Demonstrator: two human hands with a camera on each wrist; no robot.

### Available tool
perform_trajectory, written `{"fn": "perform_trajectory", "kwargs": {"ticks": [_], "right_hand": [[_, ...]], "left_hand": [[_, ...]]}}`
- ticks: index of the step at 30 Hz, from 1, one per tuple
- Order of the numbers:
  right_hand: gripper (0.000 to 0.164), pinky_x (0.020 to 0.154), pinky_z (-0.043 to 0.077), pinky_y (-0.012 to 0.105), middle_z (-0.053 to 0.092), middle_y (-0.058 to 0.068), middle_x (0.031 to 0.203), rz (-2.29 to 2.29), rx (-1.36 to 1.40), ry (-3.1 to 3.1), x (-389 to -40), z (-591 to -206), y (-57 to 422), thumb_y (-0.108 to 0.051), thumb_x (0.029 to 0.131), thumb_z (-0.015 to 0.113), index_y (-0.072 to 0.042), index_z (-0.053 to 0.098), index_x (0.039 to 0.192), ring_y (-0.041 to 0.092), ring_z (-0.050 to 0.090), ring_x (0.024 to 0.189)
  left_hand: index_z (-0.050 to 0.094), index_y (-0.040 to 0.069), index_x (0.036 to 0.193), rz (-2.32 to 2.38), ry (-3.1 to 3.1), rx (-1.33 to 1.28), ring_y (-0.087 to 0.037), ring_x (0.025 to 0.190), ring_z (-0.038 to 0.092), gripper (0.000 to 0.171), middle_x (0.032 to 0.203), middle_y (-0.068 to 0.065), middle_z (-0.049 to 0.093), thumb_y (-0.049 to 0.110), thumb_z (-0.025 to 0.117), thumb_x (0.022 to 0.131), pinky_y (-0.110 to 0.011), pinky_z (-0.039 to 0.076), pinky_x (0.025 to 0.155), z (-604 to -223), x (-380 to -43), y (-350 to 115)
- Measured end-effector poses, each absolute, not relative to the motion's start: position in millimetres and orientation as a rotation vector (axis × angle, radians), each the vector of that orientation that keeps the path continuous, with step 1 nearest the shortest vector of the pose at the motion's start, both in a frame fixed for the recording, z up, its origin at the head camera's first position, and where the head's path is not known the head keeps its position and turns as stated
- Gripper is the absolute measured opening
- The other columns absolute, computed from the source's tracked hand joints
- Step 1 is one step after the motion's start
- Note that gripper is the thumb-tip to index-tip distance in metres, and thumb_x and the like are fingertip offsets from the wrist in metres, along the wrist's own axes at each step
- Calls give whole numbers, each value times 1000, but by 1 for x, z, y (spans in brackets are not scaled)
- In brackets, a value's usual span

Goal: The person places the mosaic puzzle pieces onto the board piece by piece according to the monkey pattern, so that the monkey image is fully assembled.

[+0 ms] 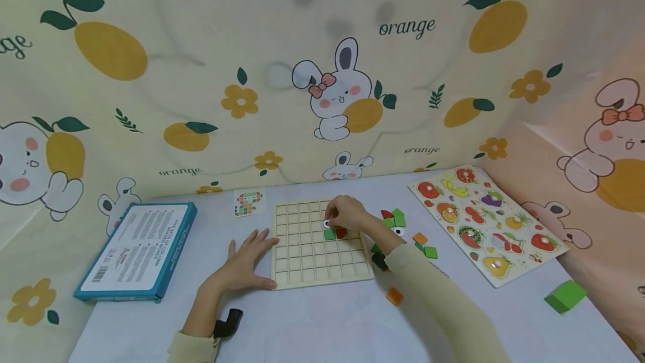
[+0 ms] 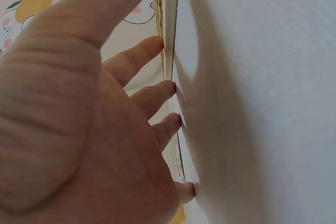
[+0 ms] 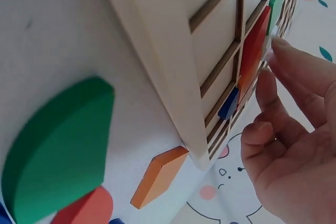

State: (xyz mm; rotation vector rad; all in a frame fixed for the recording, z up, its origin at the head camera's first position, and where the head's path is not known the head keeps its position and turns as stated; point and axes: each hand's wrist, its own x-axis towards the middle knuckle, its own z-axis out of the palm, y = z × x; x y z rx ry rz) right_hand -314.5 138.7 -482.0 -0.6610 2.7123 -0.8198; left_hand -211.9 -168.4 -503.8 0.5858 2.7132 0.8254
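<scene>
gridded wdn brd, flat tiles

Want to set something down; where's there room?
Bare: between the blue box and left hand; in front of the grid board, left of the nearest orange tile. Crowded: right of the board, loose pieces around the right sleeve.

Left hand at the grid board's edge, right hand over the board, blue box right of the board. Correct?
No: the head view shows the blue box left of the grid board, not right. Left hand at the board's edge, right hand over it: correct.
</scene>
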Motion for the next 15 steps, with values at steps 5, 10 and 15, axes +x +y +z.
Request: {"fn": "perform_trajectory", "kwargs": {"ticks": [5, 10, 15], "right_hand": [[4, 68, 47, 28, 63, -5, 77, -877, -664, 2749, -314, -480, 141, -10, 88, 76, -12, 74, 85, 12, 55, 73], [5, 64, 47, 29, 66, -1, 79, -1150, -628, 2753, -316, -474, 161, -9, 91, 72, -5, 75, 90, 15, 54, 71], [7, 62, 47, 29, 67, 5, 82, -1242, -476, 2759, -319, -472, 203, -6, 91, 70, -1, 74, 92, 19, 54, 72]], "left_hand": [[45, 15, 150, 825, 2710, 588, -43, 150, 7, 104, 163, -16, 23, 51, 90, 63, -77, -10, 106, -505, -213, -170], [44, 17, 150, 816, 2708, 590, -42, 151, 6, 105, 163, -15, 22, 54, 89, 63, -77, -9, 106, -507, -215, -170], [44, 17, 150, 812, 2711, 578, -41, 151, 6, 105, 163, -15, 22, 55, 89, 63, -77, -10, 107, -507, -215, -170]]}}
